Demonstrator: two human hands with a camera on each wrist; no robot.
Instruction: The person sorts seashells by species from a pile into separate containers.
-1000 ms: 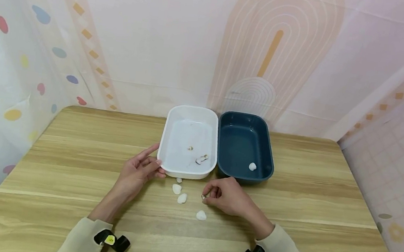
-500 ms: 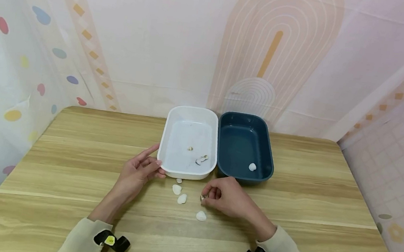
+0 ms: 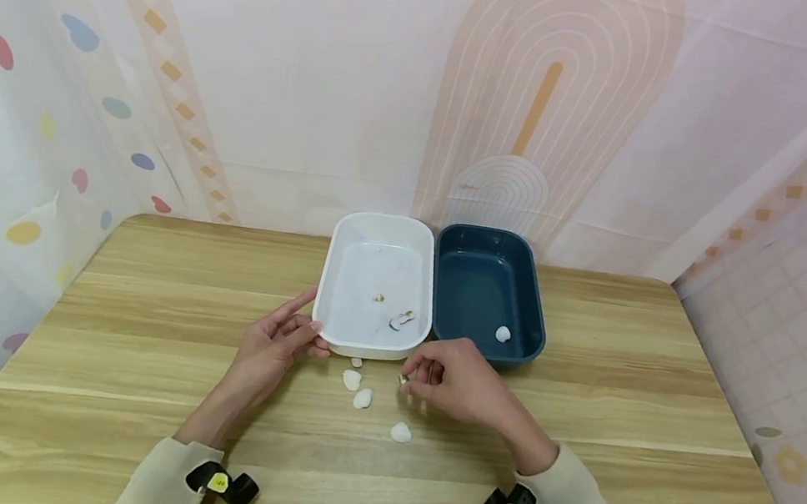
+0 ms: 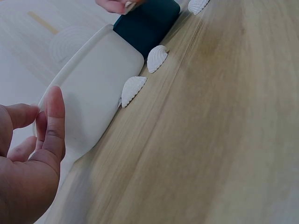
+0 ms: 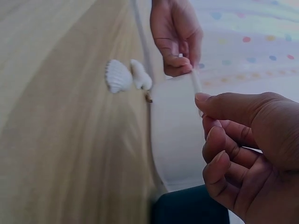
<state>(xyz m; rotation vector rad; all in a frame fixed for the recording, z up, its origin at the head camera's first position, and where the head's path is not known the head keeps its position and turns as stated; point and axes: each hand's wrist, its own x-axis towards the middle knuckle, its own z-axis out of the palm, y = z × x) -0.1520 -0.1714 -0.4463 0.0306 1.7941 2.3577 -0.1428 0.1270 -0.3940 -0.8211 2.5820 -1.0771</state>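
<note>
The right hand (image 3: 459, 381) is pinching a small shell (image 3: 403, 379) in front of the white tray (image 3: 367, 269), whose rim (image 3: 372, 347) the left hand (image 3: 274, 345) is gripping (light pressure, I think, is serving best).

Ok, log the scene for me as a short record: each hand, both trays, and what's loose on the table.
Left hand: grips near left corner of white tray
Right hand: pinches small shell
White tray: a few small pieces inside
Dark blue tray: one white shell
Table: four pale shells, nearer the person than the trays
</note>
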